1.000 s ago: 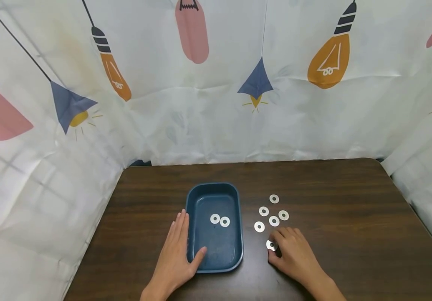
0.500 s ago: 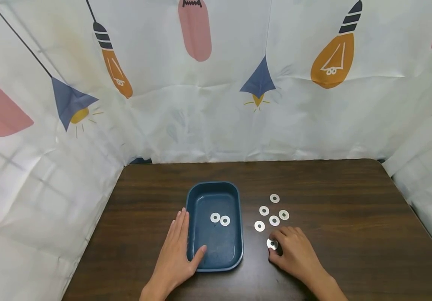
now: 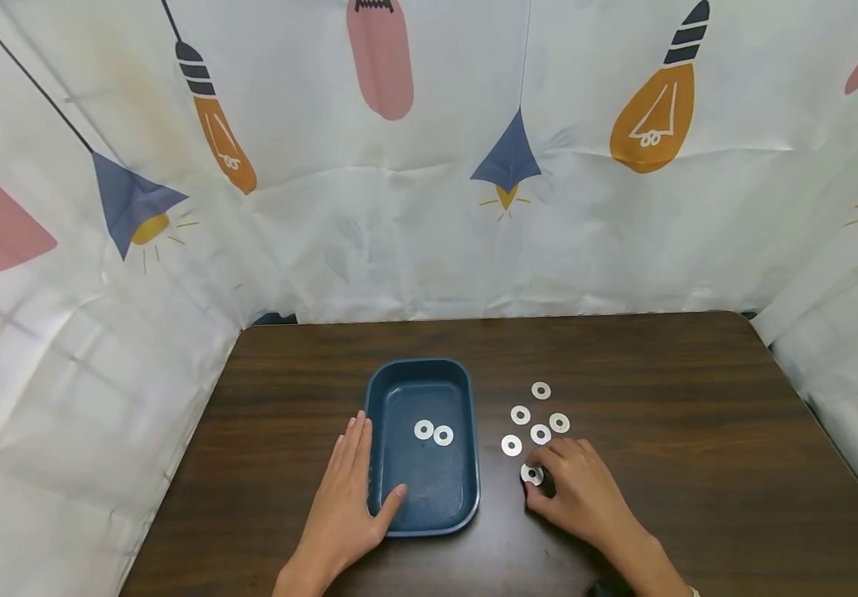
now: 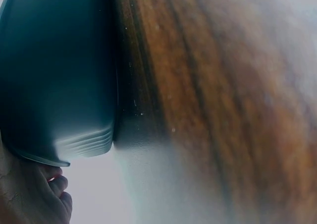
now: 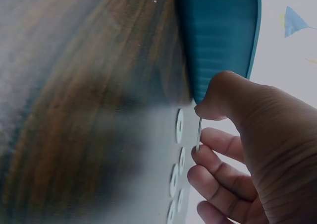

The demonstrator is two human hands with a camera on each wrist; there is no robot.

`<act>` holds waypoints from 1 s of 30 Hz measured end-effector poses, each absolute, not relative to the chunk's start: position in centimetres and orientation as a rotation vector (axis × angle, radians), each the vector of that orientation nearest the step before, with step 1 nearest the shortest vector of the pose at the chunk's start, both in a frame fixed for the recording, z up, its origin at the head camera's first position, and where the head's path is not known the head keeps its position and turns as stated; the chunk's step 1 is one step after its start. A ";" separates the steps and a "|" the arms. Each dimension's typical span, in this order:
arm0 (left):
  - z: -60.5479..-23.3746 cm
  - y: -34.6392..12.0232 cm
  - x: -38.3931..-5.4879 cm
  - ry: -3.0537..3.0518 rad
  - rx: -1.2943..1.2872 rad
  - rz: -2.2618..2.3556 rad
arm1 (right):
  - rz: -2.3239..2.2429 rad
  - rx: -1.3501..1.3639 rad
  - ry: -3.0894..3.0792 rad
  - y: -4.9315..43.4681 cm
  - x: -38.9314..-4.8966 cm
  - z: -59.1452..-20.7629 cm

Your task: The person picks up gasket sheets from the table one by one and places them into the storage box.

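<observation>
A flat silver washer (image 3: 525, 475) is pinched between the thumb and fingertips of my right hand (image 3: 578, 493), just right of the blue tray (image 3: 476, 464). In the right wrist view the washer (image 5: 199, 130) appears edge-on, raised off the table. My left hand (image 3: 346, 497) rests along the tray's left side, its fingers straight outside the wall and its thumb over the near-left rim. Two washers (image 3: 417, 430) lie side by side on the tray's floor. Several more washers (image 3: 535, 434) lie loose on the table, beyond my right hand.
The dark wooden table (image 3: 697, 414) extends around the tray on all sides. A white curtain (image 3: 414, 249) printed with lamps and bulbs hangs behind the table's far edge and along both sides.
My right hand, first at the table with the washer, has lifted it slightly and shifted a little left and away from me. The left hand and tray keep their places.
</observation>
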State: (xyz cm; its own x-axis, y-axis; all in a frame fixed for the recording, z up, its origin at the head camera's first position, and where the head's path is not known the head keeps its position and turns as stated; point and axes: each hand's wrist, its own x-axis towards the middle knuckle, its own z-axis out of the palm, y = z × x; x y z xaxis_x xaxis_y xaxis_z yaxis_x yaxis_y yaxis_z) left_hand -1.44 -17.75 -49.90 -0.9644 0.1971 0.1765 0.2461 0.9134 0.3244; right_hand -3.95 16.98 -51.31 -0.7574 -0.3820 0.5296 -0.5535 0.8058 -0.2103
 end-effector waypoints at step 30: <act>-49.8 -17.7 -1.3 -2.941 -0.327 -0.517 | 0.502 0.749 -2.557 16.3 -6.9 -48.1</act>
State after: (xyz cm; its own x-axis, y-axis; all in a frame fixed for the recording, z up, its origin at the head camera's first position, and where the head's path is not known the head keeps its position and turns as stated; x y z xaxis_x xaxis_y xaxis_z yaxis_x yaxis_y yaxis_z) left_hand -1.31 -17.69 -49.79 -0.9670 0.1885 0.1715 0.2357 0.9174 0.3205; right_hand -6.86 16.29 -48.15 -0.7634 -0.4201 0.4907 -0.5744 0.7889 -0.2182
